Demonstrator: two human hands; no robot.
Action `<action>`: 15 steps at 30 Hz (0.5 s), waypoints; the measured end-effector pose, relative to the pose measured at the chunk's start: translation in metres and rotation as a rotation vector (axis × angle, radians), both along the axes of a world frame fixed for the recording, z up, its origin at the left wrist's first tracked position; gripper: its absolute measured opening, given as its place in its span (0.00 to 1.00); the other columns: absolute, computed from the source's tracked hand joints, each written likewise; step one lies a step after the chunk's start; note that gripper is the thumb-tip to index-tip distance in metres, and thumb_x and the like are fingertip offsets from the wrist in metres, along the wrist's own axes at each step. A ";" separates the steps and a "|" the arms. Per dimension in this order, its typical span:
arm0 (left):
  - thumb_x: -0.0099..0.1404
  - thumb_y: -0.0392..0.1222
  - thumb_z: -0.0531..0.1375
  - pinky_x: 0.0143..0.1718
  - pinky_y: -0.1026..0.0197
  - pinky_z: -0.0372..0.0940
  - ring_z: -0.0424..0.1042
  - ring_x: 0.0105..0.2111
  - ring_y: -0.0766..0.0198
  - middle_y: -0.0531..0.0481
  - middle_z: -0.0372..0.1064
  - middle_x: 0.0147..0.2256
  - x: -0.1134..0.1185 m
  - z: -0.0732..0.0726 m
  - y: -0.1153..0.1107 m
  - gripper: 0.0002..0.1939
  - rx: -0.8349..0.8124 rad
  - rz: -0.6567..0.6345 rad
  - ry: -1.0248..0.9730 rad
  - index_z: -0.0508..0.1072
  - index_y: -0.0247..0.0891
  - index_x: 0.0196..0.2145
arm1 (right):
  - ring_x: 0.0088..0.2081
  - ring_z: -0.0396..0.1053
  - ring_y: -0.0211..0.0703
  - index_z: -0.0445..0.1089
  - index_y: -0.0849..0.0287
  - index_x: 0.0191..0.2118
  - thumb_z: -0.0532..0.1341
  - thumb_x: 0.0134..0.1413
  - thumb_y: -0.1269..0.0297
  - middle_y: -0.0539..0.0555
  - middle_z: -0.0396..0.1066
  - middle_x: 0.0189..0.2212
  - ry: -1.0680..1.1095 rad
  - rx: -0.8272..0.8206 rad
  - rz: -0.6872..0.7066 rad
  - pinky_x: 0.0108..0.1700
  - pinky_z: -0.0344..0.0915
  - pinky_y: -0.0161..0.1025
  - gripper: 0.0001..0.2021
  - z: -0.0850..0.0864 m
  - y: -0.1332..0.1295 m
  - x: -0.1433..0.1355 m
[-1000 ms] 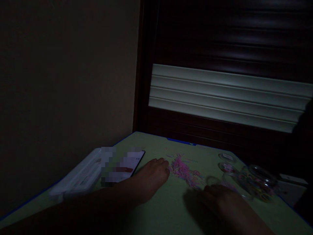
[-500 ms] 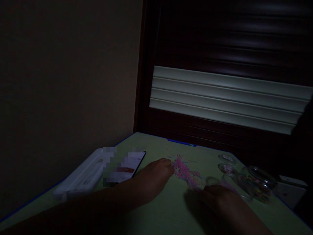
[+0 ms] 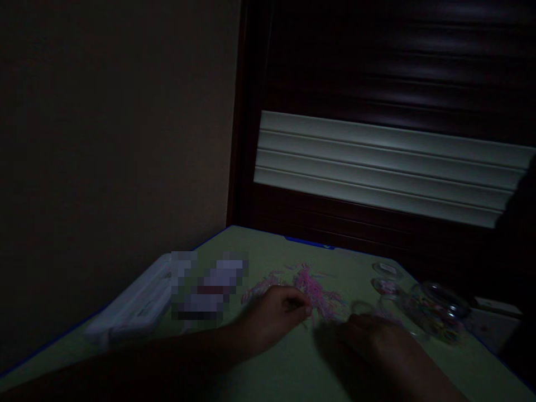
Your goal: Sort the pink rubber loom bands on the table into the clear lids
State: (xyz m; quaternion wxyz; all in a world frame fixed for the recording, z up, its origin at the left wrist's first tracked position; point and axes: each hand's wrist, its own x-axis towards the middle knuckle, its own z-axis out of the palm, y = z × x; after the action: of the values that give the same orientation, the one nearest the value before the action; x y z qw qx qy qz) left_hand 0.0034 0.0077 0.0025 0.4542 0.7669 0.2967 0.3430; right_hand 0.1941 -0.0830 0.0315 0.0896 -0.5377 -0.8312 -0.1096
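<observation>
A loose heap of small pink and purple rubber bands [image 3: 310, 287] lies on the pale green table. A thinner patch of bands [image 3: 262, 286] spreads to its left, behind my left wrist. My left hand [image 3: 278, 312] is at the near edge of the heap, thumb and forefinger pinched together, with a thin pink band showing at the fingertips. To the right, my right hand [image 3: 377, 340] rests low over the table, its fingers curled together in shadow. Whatever its fingers hold is hidden. A clear jar of coloured rubber bands [image 3: 438, 315] lies beyond it.
Two small round clear containers [image 3: 386, 286] [image 3: 387, 270] stand near the right edge. A long white plastic case [image 3: 134, 301] and a phone with a blurred-out screen [image 3: 211, 287] lie on the left. Wall and dark slatted panel border the table [image 3: 259, 240].
My left hand has shifted right and toward me, from the heap's left side to its near edge. The patch of bands behind it now shows. My right hand has hardly moved.
</observation>
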 end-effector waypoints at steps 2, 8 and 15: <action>0.57 0.42 0.59 0.33 0.65 0.60 0.67 0.31 0.65 0.50 0.70 0.31 0.003 -0.002 0.000 0.08 -0.056 -0.020 -0.046 0.72 0.34 0.31 | 0.24 0.65 0.38 0.67 0.57 0.26 0.57 0.47 0.75 0.49 0.68 0.24 -0.004 0.010 0.011 0.26 0.55 0.33 0.06 0.000 0.000 -0.001; 0.55 0.46 0.60 0.32 0.64 0.60 0.67 0.30 0.64 0.49 0.70 0.29 0.005 0.004 -0.009 0.12 -0.196 -0.002 -0.091 0.72 0.33 0.32 | 0.22 0.63 0.36 0.68 0.56 0.28 0.56 0.48 0.74 0.49 0.67 0.23 0.034 0.023 0.043 0.23 0.53 0.32 0.06 -0.006 0.003 0.001; 0.53 0.47 0.62 0.32 0.63 0.60 0.67 0.28 0.65 0.49 0.70 0.28 0.007 0.008 -0.015 0.13 -0.301 -0.072 -0.143 0.73 0.33 0.31 | 0.23 0.64 0.37 0.68 0.54 0.29 0.55 0.50 0.66 0.49 0.68 0.23 0.129 0.074 0.076 0.24 0.53 0.34 0.05 -0.007 0.001 -0.002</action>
State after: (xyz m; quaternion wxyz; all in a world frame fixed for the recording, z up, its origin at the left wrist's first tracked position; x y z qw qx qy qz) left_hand 0.0104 -0.0077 0.0109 0.5958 0.6740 0.2838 0.3318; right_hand 0.1923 -0.0821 0.0243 0.1666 -0.5081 -0.8389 -0.1018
